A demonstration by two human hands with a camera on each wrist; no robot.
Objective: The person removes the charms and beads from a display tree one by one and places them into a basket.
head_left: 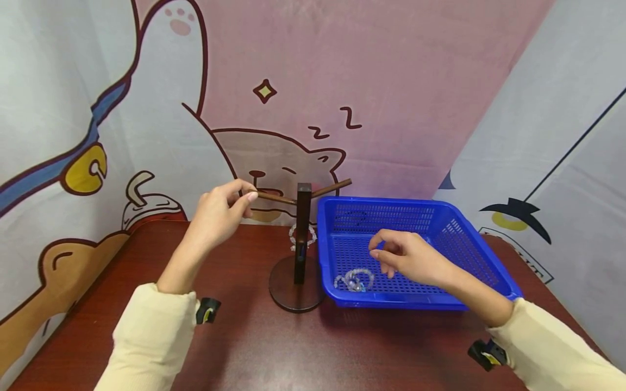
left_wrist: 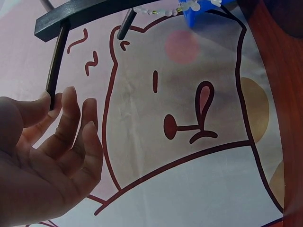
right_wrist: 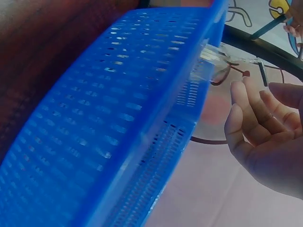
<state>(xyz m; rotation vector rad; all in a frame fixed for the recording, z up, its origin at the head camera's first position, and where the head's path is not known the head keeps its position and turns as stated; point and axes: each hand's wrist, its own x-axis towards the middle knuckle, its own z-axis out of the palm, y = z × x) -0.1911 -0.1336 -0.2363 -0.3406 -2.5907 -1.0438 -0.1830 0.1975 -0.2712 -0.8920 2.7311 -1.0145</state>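
Dark stand (head_left: 302,233) at nine o'clock from the blue basket (head_left: 406,300), one peg (head_left: 274,197) pinched in my left hand (head_left: 220,212).
My right hand (head_left: 411,256) hangs loosely curled over the basket, bracelets (head_left: 356,284) inside at its eight o'clock.

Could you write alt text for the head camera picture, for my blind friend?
A person's left hand pinches the end of a peg on a dark stand, while the right hand hovers over a blue plastic basket holding beaded bracelets. Another bracelet shows behind the stand; cartoon-printed cloth rises behind the table.
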